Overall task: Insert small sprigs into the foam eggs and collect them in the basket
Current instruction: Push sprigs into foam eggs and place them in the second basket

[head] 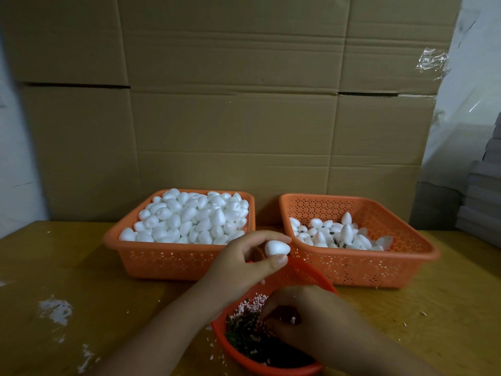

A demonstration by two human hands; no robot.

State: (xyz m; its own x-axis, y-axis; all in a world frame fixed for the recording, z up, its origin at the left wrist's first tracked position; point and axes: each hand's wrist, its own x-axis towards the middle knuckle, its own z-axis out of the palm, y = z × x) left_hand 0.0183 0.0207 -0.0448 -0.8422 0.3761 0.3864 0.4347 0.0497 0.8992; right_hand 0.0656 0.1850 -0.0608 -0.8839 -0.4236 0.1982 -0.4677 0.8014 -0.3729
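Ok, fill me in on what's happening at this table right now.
A person is fitting sprigs into foam eggs. The left hand pinches one foam egg between thumb and fingers, held above the table. The right hand reaches into the round orange bowl of dark green sprigs, fingers curled down among them; whether it has one yet is hidden. The left basket is heaped with plain eggs; the right basket holds far fewer.
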